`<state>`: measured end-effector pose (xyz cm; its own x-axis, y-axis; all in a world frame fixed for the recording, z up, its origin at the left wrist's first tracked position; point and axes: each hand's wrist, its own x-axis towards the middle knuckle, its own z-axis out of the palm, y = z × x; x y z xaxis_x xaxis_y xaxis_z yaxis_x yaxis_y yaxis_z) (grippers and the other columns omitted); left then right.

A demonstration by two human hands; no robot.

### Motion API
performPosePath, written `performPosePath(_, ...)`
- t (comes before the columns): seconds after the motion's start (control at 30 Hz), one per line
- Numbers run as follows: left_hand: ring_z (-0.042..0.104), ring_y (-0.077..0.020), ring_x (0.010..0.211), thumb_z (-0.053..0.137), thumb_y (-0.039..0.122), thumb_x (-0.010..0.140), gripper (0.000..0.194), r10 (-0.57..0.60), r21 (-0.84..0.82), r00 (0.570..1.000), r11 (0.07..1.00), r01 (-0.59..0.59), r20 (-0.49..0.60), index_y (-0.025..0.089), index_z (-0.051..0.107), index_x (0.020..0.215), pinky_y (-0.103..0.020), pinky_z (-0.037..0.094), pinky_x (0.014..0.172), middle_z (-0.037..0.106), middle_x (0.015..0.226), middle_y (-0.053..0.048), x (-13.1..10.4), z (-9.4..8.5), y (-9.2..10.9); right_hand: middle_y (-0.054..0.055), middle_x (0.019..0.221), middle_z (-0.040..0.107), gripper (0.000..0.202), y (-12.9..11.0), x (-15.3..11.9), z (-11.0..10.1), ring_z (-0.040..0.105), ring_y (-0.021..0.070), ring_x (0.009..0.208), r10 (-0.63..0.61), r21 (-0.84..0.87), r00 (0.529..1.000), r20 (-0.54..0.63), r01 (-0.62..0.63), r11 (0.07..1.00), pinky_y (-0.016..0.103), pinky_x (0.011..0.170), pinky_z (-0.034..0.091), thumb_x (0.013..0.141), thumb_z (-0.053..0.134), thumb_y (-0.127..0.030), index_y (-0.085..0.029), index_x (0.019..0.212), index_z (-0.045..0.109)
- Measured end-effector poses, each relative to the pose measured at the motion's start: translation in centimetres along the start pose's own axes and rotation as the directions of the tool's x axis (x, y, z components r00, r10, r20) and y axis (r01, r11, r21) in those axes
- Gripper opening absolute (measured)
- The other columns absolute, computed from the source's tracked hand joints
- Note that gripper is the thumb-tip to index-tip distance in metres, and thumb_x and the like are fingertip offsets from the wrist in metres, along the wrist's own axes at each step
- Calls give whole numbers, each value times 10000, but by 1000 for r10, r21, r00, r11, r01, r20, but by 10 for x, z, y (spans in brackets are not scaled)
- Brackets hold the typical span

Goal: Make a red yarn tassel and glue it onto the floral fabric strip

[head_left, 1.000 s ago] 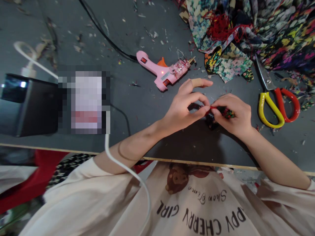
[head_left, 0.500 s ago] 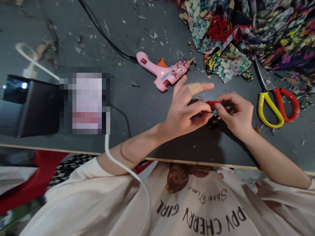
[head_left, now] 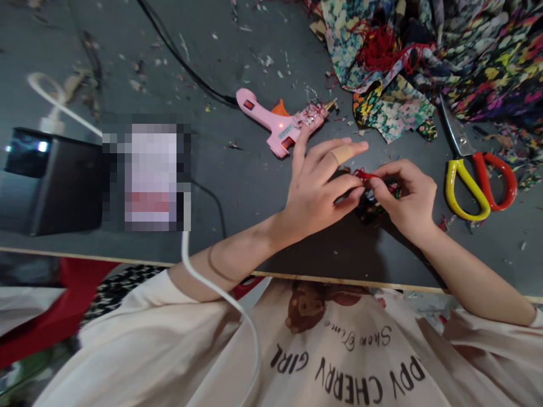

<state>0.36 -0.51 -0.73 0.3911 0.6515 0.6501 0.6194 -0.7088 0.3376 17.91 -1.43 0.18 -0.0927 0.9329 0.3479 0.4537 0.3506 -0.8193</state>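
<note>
Both hands meet over the table, near its front edge. My right hand pinches a small dark flowered piece of fabric and red thread between thumb and forefinger. From the other side, my left hand closes thumb and a finger at the loose end of the red thread; its other fingers stretch out above, one with a tan bandage. Much of the fabric piece is hidden by the fingers. A pink glue gun with an orange trigger and a lit light lies just beyond my left hand.
Scissors with yellow and red handles lie right of my right hand. Flowered fabric scraps and a red thread tangle fill the back right. A black box, a blurred-out object and a white cable are at left.
My left fingers have shifted slightly, with the bandaged finger and its neighbours spread differently. More loose red thread shows between the hands. My right hand stays nearly still.
</note>
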Motion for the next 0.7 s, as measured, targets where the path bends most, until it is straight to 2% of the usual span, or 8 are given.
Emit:
performPosePath(0.17, 605, -233, 1188, 553, 233, 871, 62, 32, -58, 999, 998, -29, 38, 274, 599, 877, -574, 346, 1136, 634, 1285, 1, -2, 0, -4, -30, 668, 682, 80, 1, 2, -2, 623, 107, 599, -71, -85, 997, 32, 74, 994, 232, 578, 493, 775, 619, -129, -199, 752, 650)
performPosePath(0.33, 627, -222, 1141, 588, 199, 838, 98, 86, -27, 996, 996, -87, -29, 287, 584, 878, -568, 357, 1129, 642, 1254, 10, -1, -1, -6, -8, 677, 682, 106, 3, 4, -3, 633, 131, 642, -162, -87, 981, 108, 172, 981, 258, 610, 503, 783, 600, -113, -209, 747, 630)
performPosePath(0.53, 611, -235, 1159, 604, 212, 805, 144, 41, -38, 998, 999, -39, 47, 323, 593, 896, -589, 335, 1131, 600, 1314, 32, -4, -4, -10, 3, 672, 670, 90, 7, 4, -4, 610, 153, 635, -205, -82, 966, 156, 220, 972, 299, 622, 498, 820, 588, -162, -223, 770, 633)
performPosePath(0.7, 606, -228, 1160, 582, 235, 845, 101, 17, -155, 998, 988, -9, 53, 318, 613, 895, -569, 325, 1148, 602, 1315, 2, -3, -7, -11, 3, 670, 665, 78, 8, 4, -4, 600, 141, 629, -278, -52, 943, 184, 292, 955, 277, 619, 481, 814, 596, -149, -206, 771, 625)
